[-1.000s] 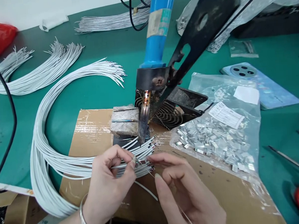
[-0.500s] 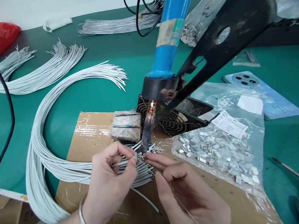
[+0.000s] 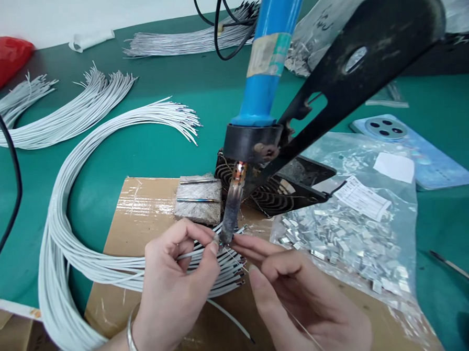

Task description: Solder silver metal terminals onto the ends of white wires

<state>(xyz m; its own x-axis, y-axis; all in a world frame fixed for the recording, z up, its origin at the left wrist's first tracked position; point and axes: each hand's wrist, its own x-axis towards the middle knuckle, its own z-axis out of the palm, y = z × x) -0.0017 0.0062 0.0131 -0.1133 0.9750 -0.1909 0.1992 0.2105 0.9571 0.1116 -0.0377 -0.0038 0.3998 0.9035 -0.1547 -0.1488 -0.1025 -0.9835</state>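
Note:
My left hand [image 3: 181,285] is closed in a pinch on a white wire [image 3: 189,255], its fingertips right beside the iron's tip. In my right hand [image 3: 307,297] is a thin strand of solder wire [image 3: 303,329], which runs from the palm past the thumb toward the pinched end. The right index fingertip reaches almost to the same spot. Above it, a blue-handled soldering iron [image 3: 256,98] points down in a black metal stand [image 3: 355,69], its dark tip at the fingertips. The exact joint under the tip is too small and covered to make out.
White wire bundles [image 3: 59,216] curve across the left and under my left hand. A cleaning pad [image 3: 200,208] sits on cardboard [image 3: 141,196] beside a black fan [image 3: 275,194]. At right lie a bag of small metal pieces [image 3: 344,243], a phone [image 3: 433,154] and a screwdriver [image 3: 459,271].
Both hands have shifted slightly right, and the left fingertips sit closer to the iron's tip. The whole view has moved a little. Both hands keep their hold.

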